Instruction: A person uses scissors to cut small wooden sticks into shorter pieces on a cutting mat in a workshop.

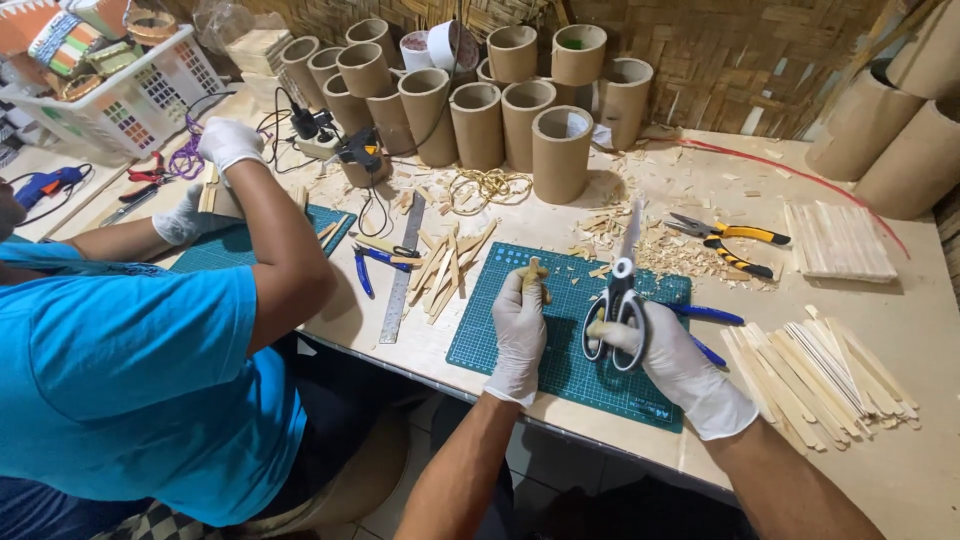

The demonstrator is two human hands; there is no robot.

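Plywood worktable (pixel 700 190) against woven-bamboo wall (pixel 740 60), strewn with wood shavings. Green cutting mat (pixel 560 370) under both gloved hands. Left hand (pixel 520 335) clamped on small wooden stick (pixel 535 278); right hand (pixel 665 355) gripping scissors (pixel 620 290), blades closed. Cardboard tubes (pixel 480 110) behind; co-worker's gloved hand (pixel 228 142) nearby.

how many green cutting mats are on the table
2: one cutting mat under the person's gloved left hand and right hand, another mat before the co-worker, partly hidden by an arm.
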